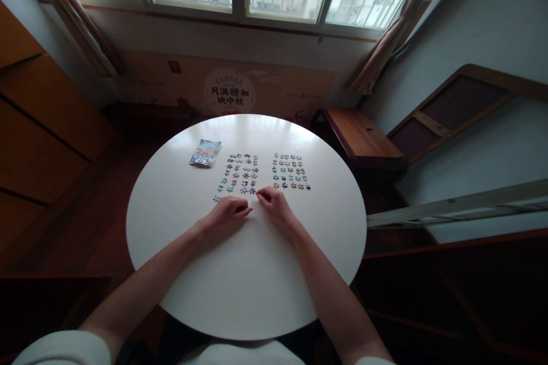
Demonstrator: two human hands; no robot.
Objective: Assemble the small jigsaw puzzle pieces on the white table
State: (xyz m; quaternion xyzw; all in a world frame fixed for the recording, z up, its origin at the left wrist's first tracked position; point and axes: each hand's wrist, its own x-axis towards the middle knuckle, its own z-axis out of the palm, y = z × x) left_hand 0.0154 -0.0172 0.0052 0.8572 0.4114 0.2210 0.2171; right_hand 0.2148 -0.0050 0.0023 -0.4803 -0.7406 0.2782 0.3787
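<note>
Several small colourful jigsaw pieces lie spaced out in two groups on a white round table [248, 274]. The left group [244, 175] and the right group [290, 170] are set in loose rows. My left hand [226, 212] rests low over the table, just nearer to me than the left group, its fingers curled in; anything in them is too small to see. Beside it, my right hand [274, 202] is curled too, with thumb and forefinger close together by the edge of a jigsaw piece [252, 191]. Whether they touch or grip that piece is unclear.
A colourful printed packet [205, 153] lies on the table's far left. Behind the table stands a printed panel [274, 82] under barred windows. A wooden bench [363, 134] is at the right, and orange cabinets [47, 120] stand at the left.
</note>
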